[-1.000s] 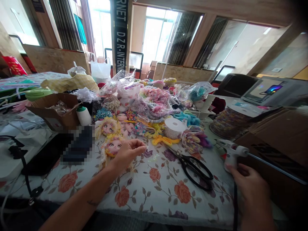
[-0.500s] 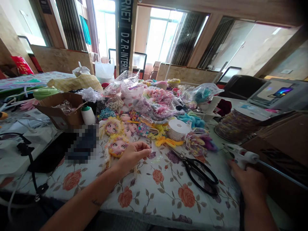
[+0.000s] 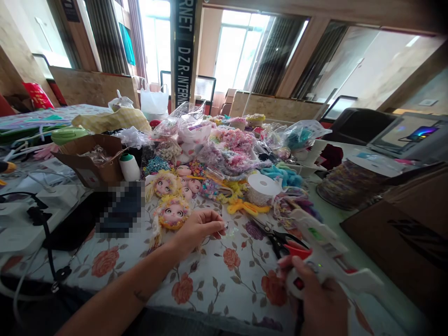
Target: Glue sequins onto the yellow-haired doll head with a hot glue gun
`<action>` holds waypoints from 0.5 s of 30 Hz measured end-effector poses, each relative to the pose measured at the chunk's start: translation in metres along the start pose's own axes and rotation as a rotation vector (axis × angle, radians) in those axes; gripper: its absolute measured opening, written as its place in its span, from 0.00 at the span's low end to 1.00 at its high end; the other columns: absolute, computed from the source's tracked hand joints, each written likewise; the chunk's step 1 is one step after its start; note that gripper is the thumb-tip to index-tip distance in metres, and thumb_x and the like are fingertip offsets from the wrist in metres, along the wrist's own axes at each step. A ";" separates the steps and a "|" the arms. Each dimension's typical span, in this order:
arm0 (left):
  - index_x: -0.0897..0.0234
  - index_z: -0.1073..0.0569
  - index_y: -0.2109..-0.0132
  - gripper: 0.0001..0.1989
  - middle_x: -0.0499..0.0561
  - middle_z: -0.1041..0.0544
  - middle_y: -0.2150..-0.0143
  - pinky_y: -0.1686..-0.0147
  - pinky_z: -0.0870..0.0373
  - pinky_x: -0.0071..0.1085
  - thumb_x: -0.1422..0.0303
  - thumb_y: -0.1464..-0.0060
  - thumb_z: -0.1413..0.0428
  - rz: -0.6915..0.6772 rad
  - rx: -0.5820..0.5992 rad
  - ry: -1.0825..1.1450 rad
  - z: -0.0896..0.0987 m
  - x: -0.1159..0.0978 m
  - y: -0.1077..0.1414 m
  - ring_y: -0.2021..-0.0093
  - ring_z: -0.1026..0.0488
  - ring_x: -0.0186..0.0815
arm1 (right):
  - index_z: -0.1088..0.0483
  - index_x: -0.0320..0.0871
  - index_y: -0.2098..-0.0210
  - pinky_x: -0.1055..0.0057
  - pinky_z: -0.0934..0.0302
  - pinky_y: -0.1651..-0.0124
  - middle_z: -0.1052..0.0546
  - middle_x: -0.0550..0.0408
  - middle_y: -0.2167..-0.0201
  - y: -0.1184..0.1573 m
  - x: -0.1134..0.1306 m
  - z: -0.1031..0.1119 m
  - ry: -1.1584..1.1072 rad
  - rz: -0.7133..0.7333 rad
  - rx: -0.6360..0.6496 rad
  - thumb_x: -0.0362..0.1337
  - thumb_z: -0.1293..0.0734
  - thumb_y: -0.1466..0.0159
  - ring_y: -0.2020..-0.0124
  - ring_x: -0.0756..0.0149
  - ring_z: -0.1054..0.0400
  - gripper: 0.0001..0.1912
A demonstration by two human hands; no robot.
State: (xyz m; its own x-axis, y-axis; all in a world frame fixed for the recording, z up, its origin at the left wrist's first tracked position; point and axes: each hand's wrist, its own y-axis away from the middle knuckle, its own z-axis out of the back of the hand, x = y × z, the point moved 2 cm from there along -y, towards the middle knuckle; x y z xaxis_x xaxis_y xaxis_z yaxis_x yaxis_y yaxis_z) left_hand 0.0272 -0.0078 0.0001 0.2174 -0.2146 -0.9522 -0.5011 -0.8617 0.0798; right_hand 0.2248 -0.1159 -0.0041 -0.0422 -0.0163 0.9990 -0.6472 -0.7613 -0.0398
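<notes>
My right hand is wrapped round the handle of a white hot glue gun with a red trigger. The gun is held over the right side of the table, its nozzle tilted up and away to the left. My left hand is closed in a pinch just above the cloth; what sits between the fingertips is too small to make out. Beside those fingertips lie small shiny clear bits. A doll face with yellow trim and braids lies behind my left wrist. Black-handled scissors rest partly behind the gun.
Behind the hands are several doll heads, a white spool, yellow fuzzy strands and a heap of coloured yarn. A cardboard box stands at right. Cables and a power strip lie at left.
My right hand has brought the glue gun leftward from beside the cardboard box, and it now overlaps the scissors. My left hand has shifted slightly right, still pinched.
</notes>
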 end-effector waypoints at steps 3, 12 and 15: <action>0.67 0.28 0.70 0.14 0.49 0.27 0.74 0.69 0.36 0.27 0.61 0.55 0.37 0.000 -0.006 0.025 0.002 0.001 0.000 0.72 0.32 0.29 | 0.28 0.43 0.74 0.73 0.50 0.86 0.28 0.57 0.83 0.015 -0.008 -0.024 -0.104 -0.097 0.139 0.46 0.29 0.46 0.85 0.69 0.38 0.12; 0.67 0.28 0.70 0.10 0.47 0.28 0.74 0.69 0.38 0.25 0.64 0.52 0.38 -0.078 -0.084 0.076 0.007 -0.005 0.001 0.72 0.33 0.28 | 0.26 0.41 0.64 0.73 0.43 0.79 0.31 0.60 0.87 0.030 -0.020 -0.034 -0.074 -0.137 0.266 0.47 0.28 0.48 0.83 0.68 0.39 0.18; 0.67 0.27 0.69 0.10 0.48 0.28 0.73 0.68 0.36 0.26 0.63 0.52 0.38 -0.053 -0.065 0.068 0.005 -0.006 0.003 0.72 0.32 0.29 | 0.26 0.40 0.64 0.74 0.43 0.78 0.31 0.60 0.88 0.032 -0.021 -0.034 -0.055 -0.152 0.249 0.47 0.27 0.49 0.83 0.69 0.39 0.19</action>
State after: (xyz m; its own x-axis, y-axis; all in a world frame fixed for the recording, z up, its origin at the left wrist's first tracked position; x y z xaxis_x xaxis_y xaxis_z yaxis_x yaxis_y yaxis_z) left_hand 0.0198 -0.0069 0.0048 0.2997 -0.1969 -0.9335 -0.4328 -0.9001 0.0509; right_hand 0.1790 -0.1178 -0.0267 0.0867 0.0806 0.9930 -0.4359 -0.8932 0.1106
